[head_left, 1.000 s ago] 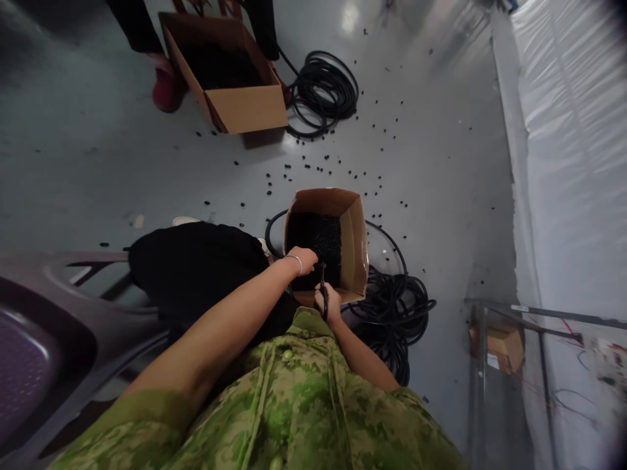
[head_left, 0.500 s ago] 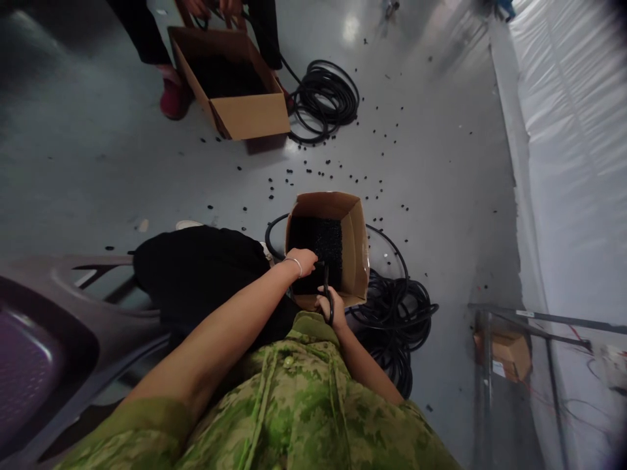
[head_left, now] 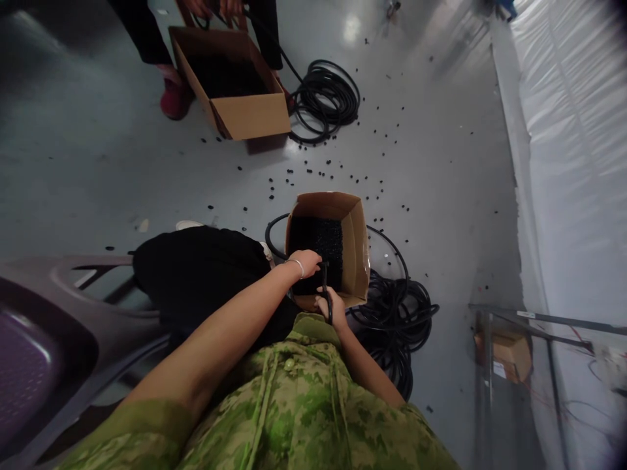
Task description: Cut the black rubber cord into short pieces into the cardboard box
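In front of me stands an open cardboard box (head_left: 353,251) holding a mass of small black pieces (head_left: 329,236). My right hand (head_left: 336,307), low over the box's near edge, is closed round a black hose (head_left: 324,282) whose end points up into the box. Just above and to the left, my left hand (head_left: 307,262) wears a bracelet and has its fingers pinched at the hose's far end. Something small and dark shows at those fingertips, too small to name. More black hose (head_left: 401,310) lies coiled on the floor to the box's right.
Across from me, another person's hands (head_left: 230,8) hold a black hose above a second cardboard box (head_left: 252,114). Beside it lies a hose coil (head_left: 330,98). Small black pieces are scattered over the grey floor (head_left: 431,170). A purple-grey chair (head_left: 63,294) is at left, a metal frame (head_left: 548,320) at right.
My left hand has shifted slightly to the right, and the small dark thing at its fingertips now lies across the hose's end. My right hand keeps its hold with barely any movement.
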{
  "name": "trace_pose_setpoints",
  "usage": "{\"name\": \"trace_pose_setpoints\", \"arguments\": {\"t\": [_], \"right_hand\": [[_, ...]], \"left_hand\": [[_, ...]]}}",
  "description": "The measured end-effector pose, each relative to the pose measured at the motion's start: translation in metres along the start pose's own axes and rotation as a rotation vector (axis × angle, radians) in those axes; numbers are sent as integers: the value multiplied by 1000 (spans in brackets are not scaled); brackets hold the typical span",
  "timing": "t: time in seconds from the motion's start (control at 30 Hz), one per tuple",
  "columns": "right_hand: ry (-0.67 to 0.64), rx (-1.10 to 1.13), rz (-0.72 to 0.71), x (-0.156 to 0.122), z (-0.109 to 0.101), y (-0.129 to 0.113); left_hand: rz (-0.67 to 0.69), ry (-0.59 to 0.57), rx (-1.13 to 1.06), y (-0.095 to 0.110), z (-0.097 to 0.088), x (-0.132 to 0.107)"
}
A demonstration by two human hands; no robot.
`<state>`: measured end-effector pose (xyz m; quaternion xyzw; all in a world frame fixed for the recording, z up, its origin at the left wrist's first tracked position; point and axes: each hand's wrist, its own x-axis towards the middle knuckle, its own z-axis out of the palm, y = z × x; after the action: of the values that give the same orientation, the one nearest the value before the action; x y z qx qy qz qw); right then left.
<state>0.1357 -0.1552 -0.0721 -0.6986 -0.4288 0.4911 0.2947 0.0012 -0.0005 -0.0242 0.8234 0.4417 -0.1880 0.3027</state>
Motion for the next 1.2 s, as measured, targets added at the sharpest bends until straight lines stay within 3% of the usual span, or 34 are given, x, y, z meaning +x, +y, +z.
{"name": "trace_pose_setpoints", "arguments": {"t": [0.37, 0.63, 0.77, 1.2], "right_hand": [[18, 5, 7, -1, 2, 1], [114, -73, -18, -1, 1, 8], [95, -35, -15, 0, 1, 13], [16, 37, 30, -2, 2, 7]], "left_hand": [[21, -37, 6, 3, -3, -3], [-2, -23, 7, 0, -4, -4], [-25, 16, 1, -1, -6, -5], [-26, -8, 22, -3, -1, 1]]}}
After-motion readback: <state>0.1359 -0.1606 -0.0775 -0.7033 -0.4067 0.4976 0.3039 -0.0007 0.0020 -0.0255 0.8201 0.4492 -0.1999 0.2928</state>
